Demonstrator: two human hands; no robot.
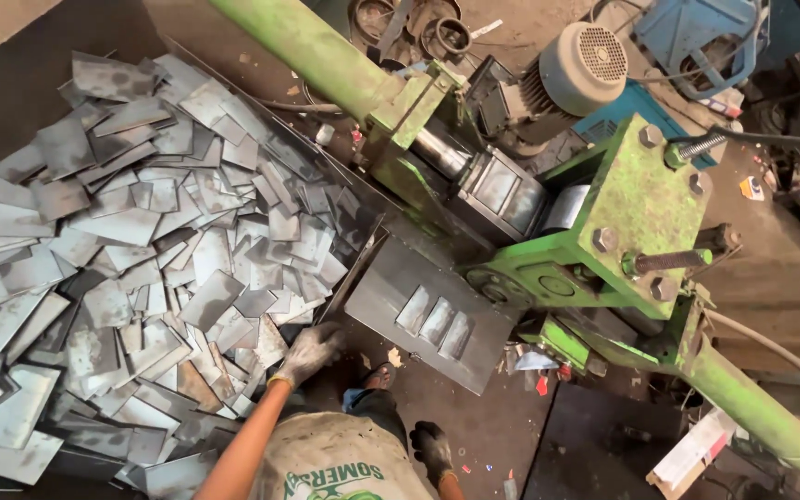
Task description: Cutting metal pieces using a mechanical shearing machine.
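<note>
A big heap of flat grey metal plates [131, 259] covers the floor on the left. My left hand [307, 352], in a light grey glove, rests on the heap's near right edge with its fingers curled over a plate; whether it grips the plate is unclear. My right hand [432, 447], in a dark glove, hangs low beside my knee with nothing in it. A sloping grey feed tray [381, 287] to the right of my left hand carries three small plates [437, 322] side by side.
A green roller machine [631, 204] with steel rollers [502, 190] stands behind the tray, with long green arms running to the upper left and lower right. A grey electric motor [585, 65] and blue equipment [696, 32] sit behind it. Scraps litter the dark floor.
</note>
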